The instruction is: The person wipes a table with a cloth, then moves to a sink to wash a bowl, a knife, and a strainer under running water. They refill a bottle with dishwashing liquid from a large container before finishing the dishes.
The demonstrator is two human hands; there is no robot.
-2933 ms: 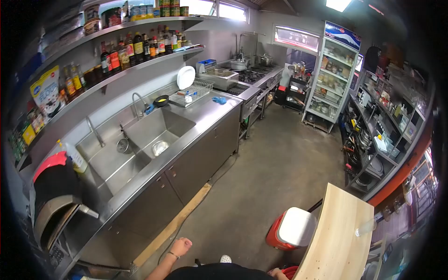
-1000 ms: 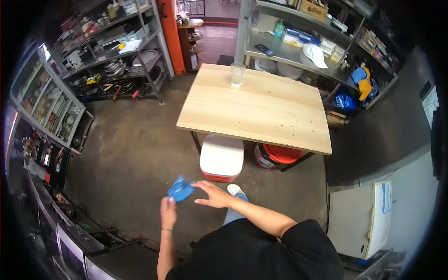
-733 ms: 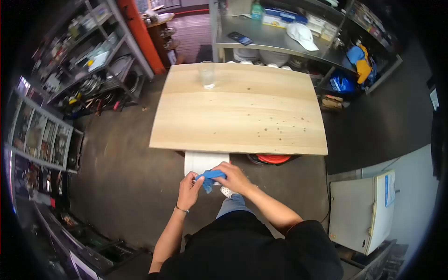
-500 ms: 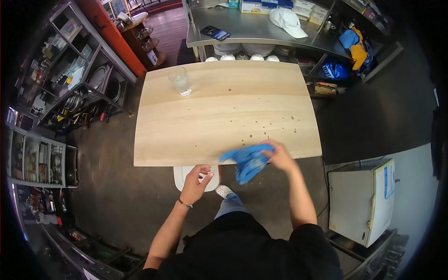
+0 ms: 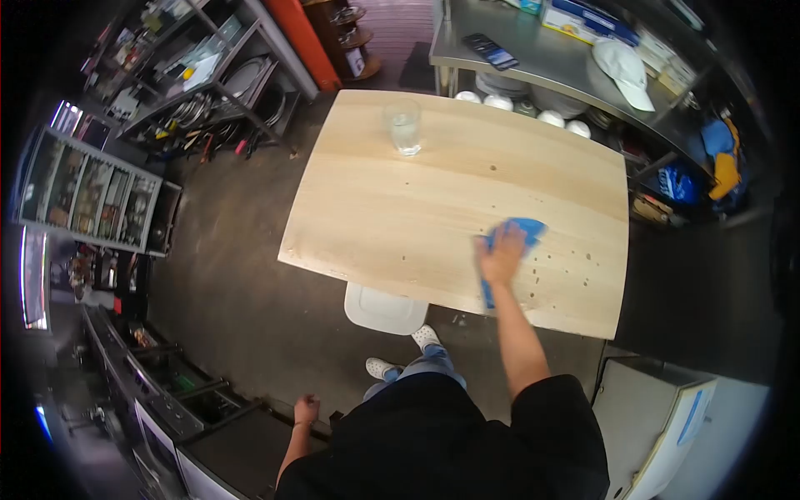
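Note:
My right hand (image 5: 502, 257) presses a blue cloth (image 5: 527, 227) onto the wooden tabletop (image 5: 358, 217), right of its middle. Part of the cloth shows beyond the fingers and another strip trails toward the front edge; the palm hides the rest. Brown drops or spots are scattered over the wood, mostly to the right of this hand. My left hand (image 5: 307, 409) hangs low beside my body, away from the table, with its fingers curled in and nothing visible in them. Toward the far left of the tabletop stands a glass of clear liquid (image 5: 405, 132).
A white stool or bin lid (image 5: 385, 310) sits under the table's front edge. Behind is a steel counter (image 5: 533, 79) with a phone (image 5: 490, 51) and white cap (image 5: 623, 73). Metal shelving (image 5: 242, 92) stands at left, a pale cabinet (image 5: 642, 417) at lower right.
My right hand has brought the cloth from the front edge forward onto the tabletop. My left hand has dropped back to my side and curled. The view has turned, shifting the table rightward.

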